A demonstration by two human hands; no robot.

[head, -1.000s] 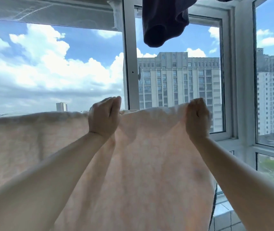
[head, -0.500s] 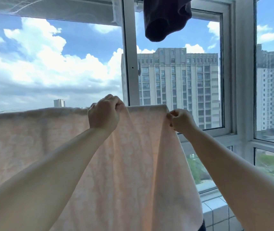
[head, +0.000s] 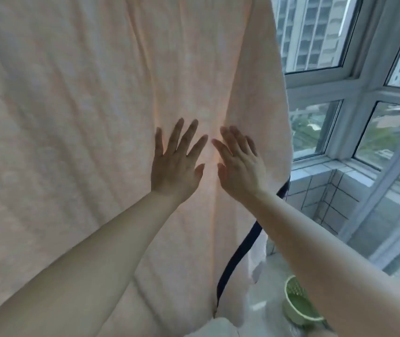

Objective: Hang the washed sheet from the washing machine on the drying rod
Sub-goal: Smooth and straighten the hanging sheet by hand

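Observation:
The pale peach sheet (head: 72,117) hangs down in front of me and fills most of the view; its top edge and the drying rod are out of frame. My left hand (head: 174,166) lies flat on the cloth with fingers spread. My right hand (head: 239,166) is flat beside it, fingers straight, touching the sheet near a vertical fold. The sheet's right edge (head: 279,93) hangs just right of my hands.
A dark blue strip (head: 237,259) shows along the sheet's lower right edge. A green perforated basket (head: 296,302) sits on the floor at lower right. White-framed windows (head: 354,86) and a tiled sill (head: 320,188) stand to the right.
Both hands have let go of the sheet's top edge and dropped lower, now pressing flat on the hanging cloth. My view has tilted down, away from the sky and the dark garment overhead.

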